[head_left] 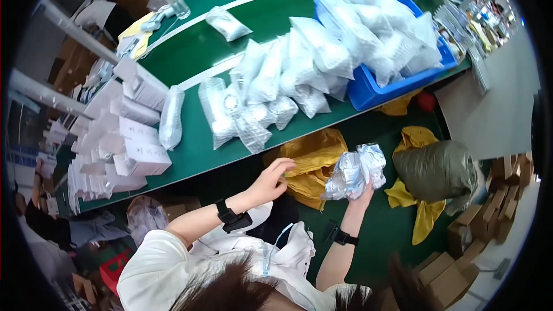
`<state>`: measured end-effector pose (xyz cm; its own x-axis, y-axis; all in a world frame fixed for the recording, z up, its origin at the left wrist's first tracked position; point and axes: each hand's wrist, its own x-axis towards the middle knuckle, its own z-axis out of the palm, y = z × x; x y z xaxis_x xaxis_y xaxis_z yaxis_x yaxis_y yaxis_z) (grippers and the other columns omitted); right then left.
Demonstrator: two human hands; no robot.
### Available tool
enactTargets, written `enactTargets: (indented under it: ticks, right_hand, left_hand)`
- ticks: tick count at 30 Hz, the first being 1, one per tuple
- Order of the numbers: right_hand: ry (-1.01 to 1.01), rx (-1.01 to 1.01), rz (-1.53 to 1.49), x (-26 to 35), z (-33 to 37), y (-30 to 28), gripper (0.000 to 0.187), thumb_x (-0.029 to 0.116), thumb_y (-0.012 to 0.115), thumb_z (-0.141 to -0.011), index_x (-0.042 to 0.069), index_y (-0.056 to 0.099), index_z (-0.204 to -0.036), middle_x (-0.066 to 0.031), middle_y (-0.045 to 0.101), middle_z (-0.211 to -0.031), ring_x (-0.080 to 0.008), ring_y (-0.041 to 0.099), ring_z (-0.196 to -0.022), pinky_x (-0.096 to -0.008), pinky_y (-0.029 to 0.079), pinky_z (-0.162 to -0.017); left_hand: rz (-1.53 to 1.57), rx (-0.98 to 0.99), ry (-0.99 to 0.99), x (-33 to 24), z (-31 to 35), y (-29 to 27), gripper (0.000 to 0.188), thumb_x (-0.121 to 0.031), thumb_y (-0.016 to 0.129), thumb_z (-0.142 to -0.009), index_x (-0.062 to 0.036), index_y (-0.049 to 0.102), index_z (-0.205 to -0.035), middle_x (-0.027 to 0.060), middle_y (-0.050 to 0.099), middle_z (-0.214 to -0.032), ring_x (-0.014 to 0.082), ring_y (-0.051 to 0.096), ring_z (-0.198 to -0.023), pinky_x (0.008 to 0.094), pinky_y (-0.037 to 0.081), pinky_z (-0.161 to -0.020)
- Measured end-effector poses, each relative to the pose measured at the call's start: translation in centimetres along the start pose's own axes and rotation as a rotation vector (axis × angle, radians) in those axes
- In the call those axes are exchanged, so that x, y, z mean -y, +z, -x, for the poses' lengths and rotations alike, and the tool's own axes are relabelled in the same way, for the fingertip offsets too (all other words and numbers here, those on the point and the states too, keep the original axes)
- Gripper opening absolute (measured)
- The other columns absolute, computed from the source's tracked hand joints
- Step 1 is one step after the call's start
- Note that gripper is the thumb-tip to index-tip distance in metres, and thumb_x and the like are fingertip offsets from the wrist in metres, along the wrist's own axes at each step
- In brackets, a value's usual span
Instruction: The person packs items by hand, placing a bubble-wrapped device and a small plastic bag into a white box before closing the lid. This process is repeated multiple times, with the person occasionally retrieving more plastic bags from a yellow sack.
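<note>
Several white boxes [143, 158] stand on the bench [190, 158]. The left hand [268, 183], fingers loosely parted, hovers near a yellow sack [315, 148]; farther right, the right hand [361, 197] clasps crinkled silvery packets [354, 170] in front of the bench.

Silver-white packet [350, 174]; yellow sack [315, 152]; blue bin [368, 97]; whitish pouches [314, 52]; green tabletop [190, 158]; olive bundle [435, 167]; black wristbands [225, 213].

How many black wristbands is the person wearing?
2: the left wristband, behind the open left hand by the yellow sack, and the right wristband, below the right hand holding the shiny bundle.
</note>
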<state>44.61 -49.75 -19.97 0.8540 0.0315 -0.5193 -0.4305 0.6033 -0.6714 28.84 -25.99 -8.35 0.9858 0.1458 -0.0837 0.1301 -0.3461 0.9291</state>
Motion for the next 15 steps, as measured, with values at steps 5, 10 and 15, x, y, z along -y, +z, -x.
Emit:
enactTargets:
  ticks: [5,10,15]
  right_hand:
    - [0.083,0.226,-0.031,4.9,8.2,10.6,0.043,0.017,0.049,-0.085,0.000,0.040,-0.123,-0.0150,0.050,-0.117,-0.0276,0.052,-0.105,-0.0391,0.044,-0.087]
    - [0.109,0.509,0.154,-1.6,12.7,23.8,0.046,0.020,0.049,-0.085,0.000,0.038,-0.124,-0.0116,0.049,-0.117,-0.0242,0.049,-0.107,-0.0361,0.040,-0.091]
    - [0.194,0.721,0.313,-14.7,16.4,33.0,0.045,0.007,0.061,-0.075,-0.002,0.044,-0.116,-0.0097,0.054,-0.108,-0.0202,0.054,-0.097,-0.0317,0.045,-0.080]
  left_hand:
    - [-0.554,-0.612,0.027,0.8,4.2,-10.0,0.042,0.006,0.052,-0.066,-0.0032,0.047,-0.107,0.0152,0.039,-0.116,0.0307,0.045,-0.101,0.0371,0.039,-0.085]
    - [-0.451,-1.058,-0.177,6.3,7.2,-17.5,0.039,0.002,0.053,-0.073,-0.0042,0.045,-0.111,0.0153,0.037,-0.120,0.0284,0.040,-0.110,0.0388,0.035,-0.090]
    - [0.550,-1.225,-0.052,6.8,7.3,-19.3,0.041,-0.007,0.053,-0.081,-0.0028,0.039,-0.120,0.0142,0.034,-0.126,0.0248,0.036,-0.117,0.0365,0.032,-0.094]
